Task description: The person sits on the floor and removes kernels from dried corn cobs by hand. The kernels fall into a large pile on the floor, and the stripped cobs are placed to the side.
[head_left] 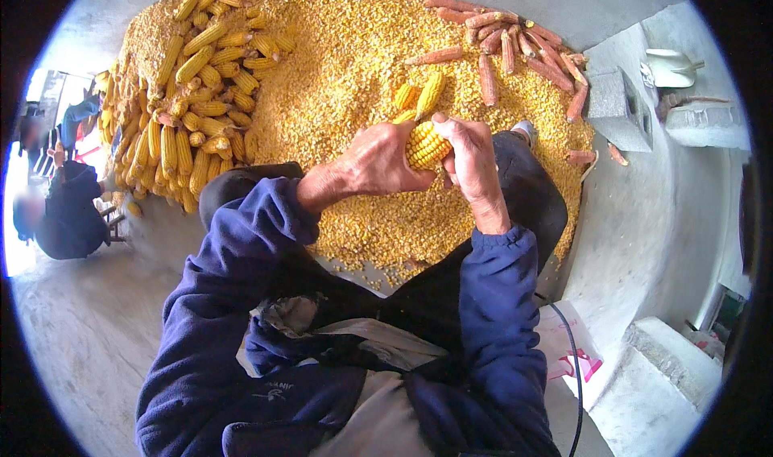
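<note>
Both hands grip one ear of dried yellow corn (427, 146) above a broad heap of loose kernels (344, 70). My left hand (383, 158) wraps its near side, thumb along the lower edge. At the other side, my right hand (471, 155) has its thumb pressed on the top of the ear; some of its fingers are hidden beneath. The kernels on the visible face are still in rows. Just beyond my hands, a few more ears (430, 94) rest on the kernels.
Whole ears are piled at the left (208, 110). Bare reddish cobs (507, 40) lie at the far right, beside a hollow concrete block (619, 110). A black cable (577, 360) runs by my right side. People (69, 206) sit at the far left.
</note>
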`<state>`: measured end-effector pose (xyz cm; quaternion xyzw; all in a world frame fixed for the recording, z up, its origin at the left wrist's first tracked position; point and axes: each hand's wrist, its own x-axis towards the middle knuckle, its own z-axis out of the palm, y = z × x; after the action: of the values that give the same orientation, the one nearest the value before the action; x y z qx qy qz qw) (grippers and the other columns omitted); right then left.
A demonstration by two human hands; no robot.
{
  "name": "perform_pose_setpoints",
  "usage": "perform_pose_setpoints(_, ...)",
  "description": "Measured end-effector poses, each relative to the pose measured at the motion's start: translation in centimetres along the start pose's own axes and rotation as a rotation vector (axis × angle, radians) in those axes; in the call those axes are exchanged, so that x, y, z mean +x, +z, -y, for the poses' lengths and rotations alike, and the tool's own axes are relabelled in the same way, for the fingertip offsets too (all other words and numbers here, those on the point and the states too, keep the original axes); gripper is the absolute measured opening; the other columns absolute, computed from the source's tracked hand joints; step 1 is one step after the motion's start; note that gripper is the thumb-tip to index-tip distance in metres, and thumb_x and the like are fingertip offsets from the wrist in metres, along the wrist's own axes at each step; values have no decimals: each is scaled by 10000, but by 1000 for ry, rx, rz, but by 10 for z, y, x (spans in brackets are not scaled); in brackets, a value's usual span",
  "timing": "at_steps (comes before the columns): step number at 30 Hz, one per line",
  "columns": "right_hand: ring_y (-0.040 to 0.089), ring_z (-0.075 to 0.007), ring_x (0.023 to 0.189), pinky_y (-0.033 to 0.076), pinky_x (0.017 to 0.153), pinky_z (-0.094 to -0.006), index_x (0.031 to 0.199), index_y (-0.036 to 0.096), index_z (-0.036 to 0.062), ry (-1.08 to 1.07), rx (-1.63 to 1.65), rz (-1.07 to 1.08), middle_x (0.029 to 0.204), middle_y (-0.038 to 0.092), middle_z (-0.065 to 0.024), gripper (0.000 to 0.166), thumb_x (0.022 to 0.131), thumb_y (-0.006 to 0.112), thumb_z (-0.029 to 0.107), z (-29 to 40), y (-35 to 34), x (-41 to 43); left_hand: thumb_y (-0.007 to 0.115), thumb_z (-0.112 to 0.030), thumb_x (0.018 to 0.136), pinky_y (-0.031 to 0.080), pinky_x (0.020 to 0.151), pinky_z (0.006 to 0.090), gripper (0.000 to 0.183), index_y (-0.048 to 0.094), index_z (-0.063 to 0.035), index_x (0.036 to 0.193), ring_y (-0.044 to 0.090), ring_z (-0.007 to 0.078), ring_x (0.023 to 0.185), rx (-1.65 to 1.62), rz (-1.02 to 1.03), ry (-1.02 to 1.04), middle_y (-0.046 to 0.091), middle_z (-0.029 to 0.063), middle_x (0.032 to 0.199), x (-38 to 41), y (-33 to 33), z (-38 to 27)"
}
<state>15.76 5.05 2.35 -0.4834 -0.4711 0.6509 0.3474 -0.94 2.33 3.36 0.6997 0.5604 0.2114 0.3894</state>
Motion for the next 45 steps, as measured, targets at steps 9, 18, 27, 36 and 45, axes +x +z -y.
perform_pose_setpoints(9,338,-49,370,236,347,-226,675,548,100,12,156,-144,506,409,56,308,891,539,319,3,13,-1,753,-315,566,493,624,457,467,562,29,817,616,399,660,-32,-180,-22,597,225,657,0,21,10)
perform_pose_setpoints(18,347,-51,349,261,334,-225,667,593,50,3,31,-48,479,427,41,394,888,551,374,13,6,-8,766,-369,578,478,508,453,529,469,2,812,591,381,523,259,-294,102,548,179,544,-4,23,10)
perform_pose_setpoints(27,392,-48,382,288,352,-211,875,670,-28,-125,54,-64,584,536,6,335,926,497,255,-2,9,-6,775,-287,566,470,490,426,533,508,-47,960,604,348,546,311,-378,175,590,139,623,-11,28,15)
perform_pose_setpoints(36,369,-38,350,278,323,-193,947,651,-40,-97,148,98,578,550,-3,411,911,462,323,6,0,-11,811,-285,617,484,492,362,588,509,-16,1044,611,286,608,382,-455,420,580,110,765,-8,18,20)
perform_pose_setpoints(45,423,-68,376,327,361,-197,982,622,-65,-160,124,118,628,583,-45,385,834,478,259,15,-3,-17,665,-273,630,443,460,333,566,513,67,1057,551,221,546,605,-587,679,489,83,710,-3,11,30)
